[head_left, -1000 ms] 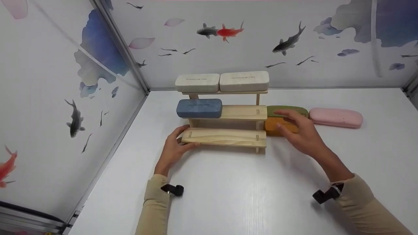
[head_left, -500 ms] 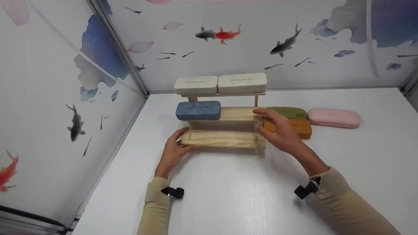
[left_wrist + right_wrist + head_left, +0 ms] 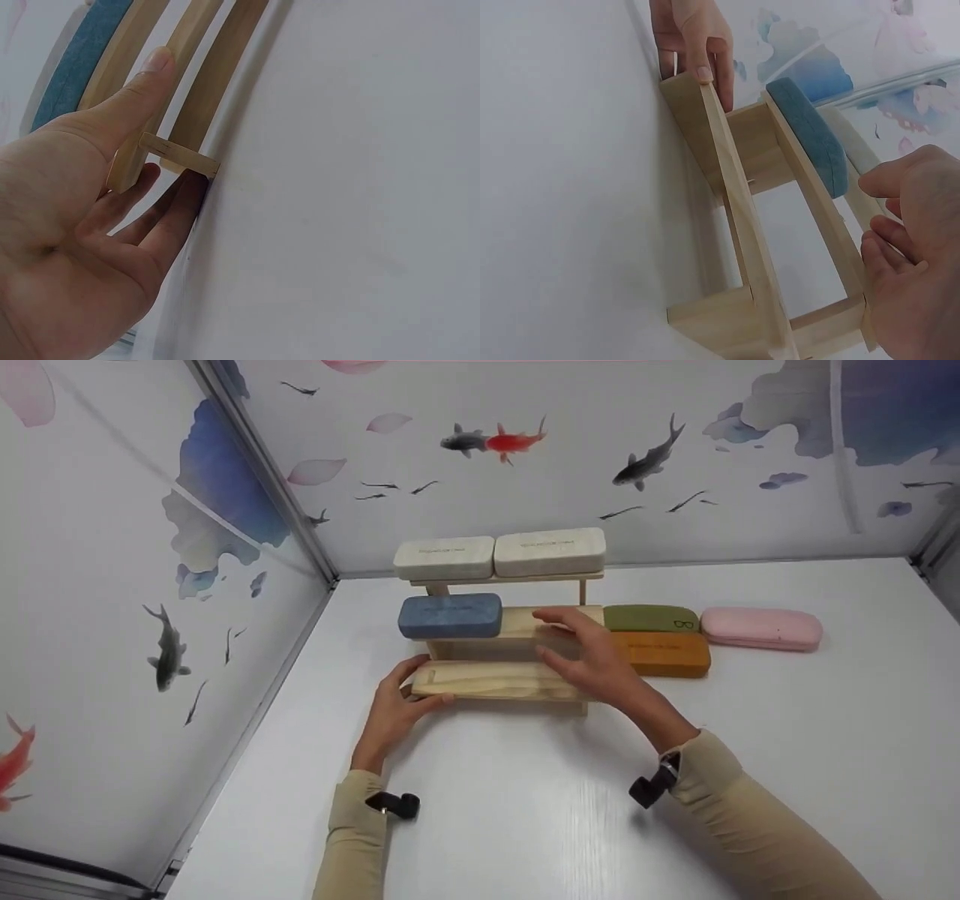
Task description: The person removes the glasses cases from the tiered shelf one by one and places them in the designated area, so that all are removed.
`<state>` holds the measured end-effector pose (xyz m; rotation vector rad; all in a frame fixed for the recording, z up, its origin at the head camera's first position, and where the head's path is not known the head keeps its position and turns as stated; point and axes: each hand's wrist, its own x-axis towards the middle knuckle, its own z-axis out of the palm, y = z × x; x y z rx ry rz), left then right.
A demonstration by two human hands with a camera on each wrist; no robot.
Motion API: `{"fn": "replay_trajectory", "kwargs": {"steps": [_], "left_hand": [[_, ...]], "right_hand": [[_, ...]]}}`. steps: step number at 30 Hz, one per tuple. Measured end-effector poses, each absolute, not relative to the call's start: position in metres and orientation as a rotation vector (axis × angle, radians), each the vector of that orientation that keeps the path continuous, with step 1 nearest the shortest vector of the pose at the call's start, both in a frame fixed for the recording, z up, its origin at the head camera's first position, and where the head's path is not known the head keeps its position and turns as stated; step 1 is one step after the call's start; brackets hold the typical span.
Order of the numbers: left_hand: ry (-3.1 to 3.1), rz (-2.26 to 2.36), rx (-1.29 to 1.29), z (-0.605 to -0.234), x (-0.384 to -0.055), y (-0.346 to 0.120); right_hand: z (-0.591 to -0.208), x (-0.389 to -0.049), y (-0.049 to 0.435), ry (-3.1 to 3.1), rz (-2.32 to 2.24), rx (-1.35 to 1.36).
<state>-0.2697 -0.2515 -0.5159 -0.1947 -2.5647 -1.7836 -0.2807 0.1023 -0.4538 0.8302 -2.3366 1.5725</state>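
A three-tier wooden display rack (image 3: 480,679) stands on the white table. My left hand (image 3: 388,718) grips the left end of its bottom shelf, the thumb (image 3: 142,86) along the front edge and the fingers round the end. My right hand (image 3: 600,664) holds nothing, thumb and fingers spread apart in front of the rack's right half, hiding part of the middle and bottom shelves. A blue glasses case (image 3: 450,616) lies on the middle shelf's left half. Two white glasses cases, the left one (image 3: 444,558) and the right one (image 3: 550,553), fill the top shelf.
Right of the rack, a green glasses case (image 3: 646,616) lies behind an orange glasses case (image 3: 671,655), with a pink glasses case (image 3: 762,628) farther right. A fish-patterned wall (image 3: 570,487) rises behind the table, another panel (image 3: 97,585) at left.
My right hand has moved left from over the green and orange cases to the front of the rack. The left hand keeps its grip on the rack. The view has shifted slightly.
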Motion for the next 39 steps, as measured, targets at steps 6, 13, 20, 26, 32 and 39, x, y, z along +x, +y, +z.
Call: {"fn": "replay_trajectory", "kwargs": {"steps": [6, 13, 20, 26, 32, 39], "left_hand": [[-2.558, -1.793, -0.183, -0.516, -0.269, -0.251], [-2.555, -1.8, -0.181, -0.516, -0.27, -0.253], [-2.542, -1.831, -0.19, -0.519, -0.271, -0.252], [-2.534, -1.84, -0.194, -0.518, -0.271, -0.252], [-2.51, -1.882, -0.215, -0.518, -0.272, -0.251], [-2.499, -1.886, -0.217, -0.52, -0.271, -0.254]], "right_hand": [[-0.451, -0.286, 0.087, -2.303, 1.69, 0.845], [-0.445, -0.292, 0.073, -2.357, 1.682, 0.769], [-0.437, -0.302, 0.061, -2.458, 1.627, 0.719], [-0.434, -0.309, 0.053, -2.449, 1.649, 0.708], [-0.433, -0.312, 0.047, -2.526, 1.563, 0.663], [-0.433, -0.315, 0.037, -2.586, 1.518, 0.689]]}}
